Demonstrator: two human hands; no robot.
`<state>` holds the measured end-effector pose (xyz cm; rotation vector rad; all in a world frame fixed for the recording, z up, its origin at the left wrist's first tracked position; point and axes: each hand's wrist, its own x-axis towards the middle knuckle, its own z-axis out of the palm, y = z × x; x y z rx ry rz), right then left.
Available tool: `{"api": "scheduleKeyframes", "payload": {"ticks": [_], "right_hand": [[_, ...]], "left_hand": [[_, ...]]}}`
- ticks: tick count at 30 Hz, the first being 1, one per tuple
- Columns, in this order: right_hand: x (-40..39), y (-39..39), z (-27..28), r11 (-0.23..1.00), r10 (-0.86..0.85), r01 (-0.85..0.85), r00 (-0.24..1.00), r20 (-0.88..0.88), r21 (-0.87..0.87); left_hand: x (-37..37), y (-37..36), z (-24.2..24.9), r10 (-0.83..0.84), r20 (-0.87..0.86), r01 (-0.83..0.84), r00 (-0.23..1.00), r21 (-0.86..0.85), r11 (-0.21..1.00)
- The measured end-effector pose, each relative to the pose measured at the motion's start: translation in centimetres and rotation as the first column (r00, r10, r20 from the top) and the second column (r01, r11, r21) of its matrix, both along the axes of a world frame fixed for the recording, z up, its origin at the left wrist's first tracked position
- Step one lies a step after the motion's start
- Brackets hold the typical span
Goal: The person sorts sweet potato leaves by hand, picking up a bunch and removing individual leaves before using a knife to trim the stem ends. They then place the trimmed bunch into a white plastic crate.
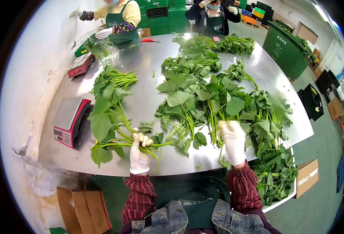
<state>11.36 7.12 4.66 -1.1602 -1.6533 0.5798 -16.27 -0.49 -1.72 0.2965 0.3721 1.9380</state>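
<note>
Several stems of leafy greens (112, 117) are held in my left hand (140, 150), which wears a white glove and has its fingers wrapped round them near the table's front edge. The leaves spread up and to the left of the fist. My right hand (232, 140), also gloved, is blurred by motion at the lower edge of the large heap of greens (203, 97). Its fingers touch or nearly touch the stems there; whether it grips any is hidden. A loose bunch (121, 79) lies farther up on the left.
A red scale (71, 121) stands at the left, another (81, 65) behind it. Red-handled scissors (150, 40) lie at the back of the metal table (148, 62). Two co-workers (121, 23) stand across it. A white crate of greens (275, 179) is at lower right.
</note>
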Motion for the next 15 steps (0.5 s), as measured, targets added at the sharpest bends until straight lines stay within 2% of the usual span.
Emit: {"api": "scheduleKeyframes", "payload": {"ticks": [1, 3, 4, 6, 8, 9, 10, 12, 13, 14, 15], "right_hand": [[-0.9, 0.1, -0.1, 0.977, 0.129, -0.114, 0.989, 0.078, -0.178], [-3.5, 0.8, -1.7, 0.892, 0.216, -0.088, 0.945, 0.246, -0.443], [-3.7, 2.7, -6.6, 0.971, 0.239, -0.189, 0.778, 0.581, -0.147], [-5.9, 3.7, -9.6, 0.968, 0.134, 0.018, 0.806, 0.576, -0.251], [-7.2, 4.6, -12.1, 0.964, 0.134, 0.056, 0.744, 0.654, -0.261], [-7.6, 4.8, -13.8, 0.979, 0.043, 0.1, 0.753, 0.657, -0.179], [-7.8, 5.2, -14.0, 0.979, 0.042, 0.101, 0.756, 0.653, -0.179], [-7.9, 6.9, -13.7, 0.931, 0.172, 0.082, 0.76, 0.626, -0.355], [-7.9, 6.8, -11.6, 0.913, 0.106, 0.099, 0.88, 0.464, -0.396], [-7.6, 6.3, -9.5, 0.953, -0.011, 0.114, 0.939, 0.345, -0.28], [-7.6, 5.8, -6.6, 0.964, -0.059, 0.131, 0.954, 0.294, -0.23]], "left_hand": [[0.3, 0.0, 0.5, 0.015, -0.001, -0.015, 1.0, -0.022, 1.0], [0.6, -0.3, 0.8, -0.026, -0.03, 0.026, 0.999, 0.018, 0.999], [0.8, -0.4, 1.1, -0.062, -0.064, 0.065, 0.996, 0.059, 0.996], [1.0, -0.6, 1.2, -0.061, -0.03, 0.063, 0.998, 0.05, 0.997], [0.8, -0.8, 0.9, -0.1, -0.025, 0.102, 0.995, 0.118, 0.988], [0.8, -0.9, 1.3, -0.068, -0.034, 0.071, 0.997, 0.09, 0.993], [0.7, -1.0, 1.5, -0.07, -0.038, 0.073, 0.997, 0.09, 0.993], [0.3, -1.1, 1.7, -0.028, -0.046, 0.032, 0.999, 0.102, 0.994], [0.0, -1.2, 1.7, -0.022, -0.061, 0.028, 0.998, 0.11, 0.993], [-0.3, -1.2, 1.7, -0.021, -0.061, 0.028, 0.998, 0.113, 0.993], [-0.5, -1.2, 1.7, -0.013, -0.095, 0.024, 0.995, 0.115, 0.993]]}}
